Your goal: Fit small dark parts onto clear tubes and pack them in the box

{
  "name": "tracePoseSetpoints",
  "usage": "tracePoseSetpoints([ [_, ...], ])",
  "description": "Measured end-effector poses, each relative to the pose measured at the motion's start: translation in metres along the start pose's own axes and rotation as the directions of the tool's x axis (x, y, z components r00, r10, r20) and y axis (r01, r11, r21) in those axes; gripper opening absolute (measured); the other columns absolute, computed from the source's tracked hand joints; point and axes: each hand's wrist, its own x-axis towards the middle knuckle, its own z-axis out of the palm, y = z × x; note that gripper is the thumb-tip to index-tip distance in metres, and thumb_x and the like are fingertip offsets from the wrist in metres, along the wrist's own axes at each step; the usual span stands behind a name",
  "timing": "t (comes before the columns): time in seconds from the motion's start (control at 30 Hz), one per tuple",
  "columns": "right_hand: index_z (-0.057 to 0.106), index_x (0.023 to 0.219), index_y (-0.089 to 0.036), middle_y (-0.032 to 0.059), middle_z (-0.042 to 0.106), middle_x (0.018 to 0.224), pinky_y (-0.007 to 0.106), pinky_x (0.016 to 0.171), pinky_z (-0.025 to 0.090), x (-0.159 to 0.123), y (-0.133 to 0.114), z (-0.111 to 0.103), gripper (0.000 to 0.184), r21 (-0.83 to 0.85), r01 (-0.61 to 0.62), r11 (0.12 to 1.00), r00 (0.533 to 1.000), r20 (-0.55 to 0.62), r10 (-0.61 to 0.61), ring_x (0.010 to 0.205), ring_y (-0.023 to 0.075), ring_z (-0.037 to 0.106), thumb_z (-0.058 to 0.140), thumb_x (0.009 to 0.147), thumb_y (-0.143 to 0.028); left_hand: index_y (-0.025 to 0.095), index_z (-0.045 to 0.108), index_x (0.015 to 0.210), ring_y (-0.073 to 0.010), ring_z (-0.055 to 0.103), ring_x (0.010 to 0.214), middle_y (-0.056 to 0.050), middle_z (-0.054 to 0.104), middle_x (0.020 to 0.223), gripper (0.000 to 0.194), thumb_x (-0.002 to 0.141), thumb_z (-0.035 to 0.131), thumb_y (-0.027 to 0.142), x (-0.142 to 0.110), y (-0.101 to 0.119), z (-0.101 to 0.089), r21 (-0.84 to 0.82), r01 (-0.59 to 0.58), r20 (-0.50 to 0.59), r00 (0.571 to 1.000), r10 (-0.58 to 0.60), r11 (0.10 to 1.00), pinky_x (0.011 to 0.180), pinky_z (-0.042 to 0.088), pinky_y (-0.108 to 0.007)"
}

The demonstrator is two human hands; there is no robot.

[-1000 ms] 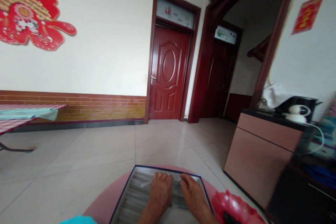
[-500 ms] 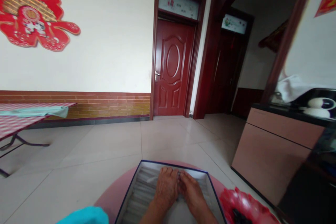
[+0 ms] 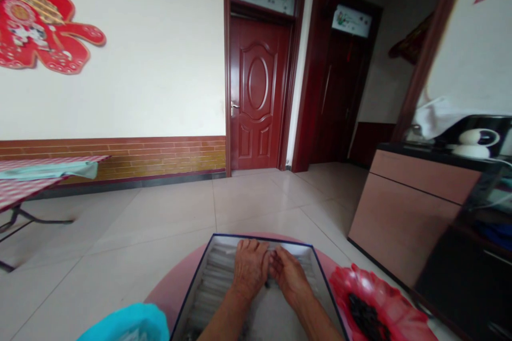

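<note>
A shallow white box with a blue rim [image 3: 262,237] rests on a round pink surface. Rows of long, clear plastic-looking pieces [image 3: 214,279] lie along its left side. Inside the box, my left hand [image 3: 251,266] is closed, its fingers curled near the far wall. Close against it, my right hand [image 3: 288,273] pinches with thumb and fingertips. Something thin and pale shows between the two hands, too small to name. A small dark bit [image 3: 267,283] shows just below the fingers.
A red scalloped bowl [image 3: 384,298] holding dark pieces [image 3: 365,313] stands right of the box. A turquoise bag-like thing [image 3: 132,322] is at lower left. The pink round surface [image 3: 170,287] shows around the box. A pinkish cabinet [image 3: 408,213] stands at right, a checkered table [image 3: 24,186] at left.
The view has tilted down and turned slightly right, so more of the box and the red bowl shows. My hands stay together in the box; the right fingers have shifted slightly.
</note>
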Motion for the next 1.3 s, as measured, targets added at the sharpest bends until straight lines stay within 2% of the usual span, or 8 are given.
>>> tracePoseSetpoints([
  [0.23, 0.059, 0.07, -0.018, -0.0019, 0.064, 0.061, 0.02, 0.047, 0.043, 0.002, -0.001, 0.002, 0.027, -0.02, 0.048, 0.999, 0.999, -0.016, -0.048, 0.053, 0.0102, 0.059, 0.072, 0.059, -0.039, 0.028, 0.061, 0.097, -0.02, 0.046, 0.077, -0.003, 0.054, 0.077, 0.021, 0.086, 0.043, 0.03, 0.002, 0.003, -0.005, 0.036, 0.003, 0.006, 1.0, -0.004, 0.999, 0.073, 0.031, -0.034],
  [0.33, 0.057, 0.068, -0.018, -0.0029, 0.063, 0.06, 0.02, 0.047, 0.043, 0.001, -0.002, 0.002, 0.029, -0.049, 0.093, 0.994, 0.994, -0.06, -0.096, 0.053, 0.0104, 0.059, 0.071, 0.058, -0.041, 0.03, 0.062, 0.097, -0.0199, 0.046, 0.076, -0.003, 0.054, 0.075, 0.021, 0.086, 0.045, 0.032, 0.001, 0.003, -0.003, 0.054, 0.002, 0.004, 1.0, -0.002, 0.999, 0.073, 0.031, -0.034],
  [0.6, 0.056, 0.068, -0.02, 0.0011, 0.066, 0.061, 0.025, 0.048, 0.047, 0.006, -0.002, -0.005, 0.028, -0.156, 0.234, 0.96, 0.949, -0.176, -0.26, 0.055, 0.0157, 0.063, 0.062, 0.064, -0.047, 0.037, 0.056, 0.109, -0.0182, 0.048, 0.072, -0.001, 0.057, 0.072, 0.026, 0.089, 0.039, 0.036, -0.003, 0.005, 0.0, 0.143, -0.047, 0.022, 0.999, 0.044, 0.989, 0.07, 0.029, -0.032],
  [0.77, 0.053, 0.07, -0.022, 0.0017, 0.067, 0.065, 0.028, 0.048, 0.049, 0.015, 0.001, -0.013, 0.028, -0.18, 0.294, 0.939, 0.92, -0.213, -0.329, 0.055, 0.0178, 0.063, 0.058, 0.066, -0.049, 0.035, 0.054, 0.111, -0.0174, 0.05, 0.07, -0.001, 0.059, 0.07, 0.028, 0.09, 0.037, 0.03, -0.005, 0.008, 0.001, 0.191, -0.088, 0.077, 0.994, 0.074, 0.978, 0.07, 0.03, -0.032],
  [0.97, 0.053, 0.071, -0.023, 0.0023, 0.067, 0.063, 0.03, 0.05, 0.049, 0.023, 0.0, -0.021, 0.029, -0.238, 0.362, 0.901, 0.89, -0.2, -0.41, 0.054, 0.0183, 0.062, 0.054, 0.068, -0.052, 0.03, 0.048, 0.118, -0.0173, 0.052, 0.068, -0.001, 0.06, 0.068, 0.037, 0.083, 0.045, 0.021, -0.004, 0.01, 0.01, 0.206, -0.158, 0.128, 0.983, 0.133, 0.966, 0.071, 0.03, -0.032],
  [1.13, 0.053, 0.069, -0.026, 0.0053, 0.069, 0.07, 0.035, 0.056, 0.05, 0.021, -0.003, -0.021, 0.027, -0.322, 0.354, 0.878, 0.89, -0.172, -0.422, 0.059, 0.0216, 0.064, 0.051, 0.071, -0.052, 0.028, 0.055, 0.107, -0.0185, 0.052, 0.072, -0.002, 0.059, 0.072, 0.029, 0.081, 0.045, 0.018, -0.005, 0.008, 0.015, 0.155, -0.118, 0.055, 0.992, 0.111, 0.981, 0.075, 0.031, -0.034],
  [1.3, 0.053, 0.073, -0.026, 0.0069, 0.07, 0.08, 0.036, 0.059, 0.051, 0.02, -0.004, -0.02, 0.026, -0.262, 0.33, 0.907, 0.908, -0.173, -0.381, 0.065, 0.0224, 0.065, 0.054, 0.069, -0.051, 0.027, 0.061, 0.092, -0.0207, 0.049, 0.078, -0.004, 0.057, 0.076, 0.018, 0.084, 0.044, 0.027, -0.006, 0.006, 0.005, 0.112, -0.039, -0.023, 0.999, 0.042, 0.993, 0.077, 0.031, -0.035],
])
